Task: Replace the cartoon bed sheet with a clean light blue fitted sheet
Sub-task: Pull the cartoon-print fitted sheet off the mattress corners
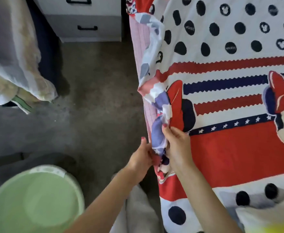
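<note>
The cartoon bed sheet point(230, 148), red, white and navy with black dots and mouse figures, covers the bed on the right. Its left edge is pulled up and bunched, baring the pink-striped mattress side point(142, 47). My left hand point(142, 158) grips the bunched edge from the floor side. My right hand point(176, 145) pinches the same fold from the bed side, fingers curled round the cloth. No light blue fitted sheet can be made out with certainty.
A pale green round tub point(35, 199) stands on the floor at the lower left. A grey drawer unit point(84, 19) with black handles stands at the top. Pale crumpled bedding point(11, 64) hangs on the left. Grey carpet point(90, 98) lies between.
</note>
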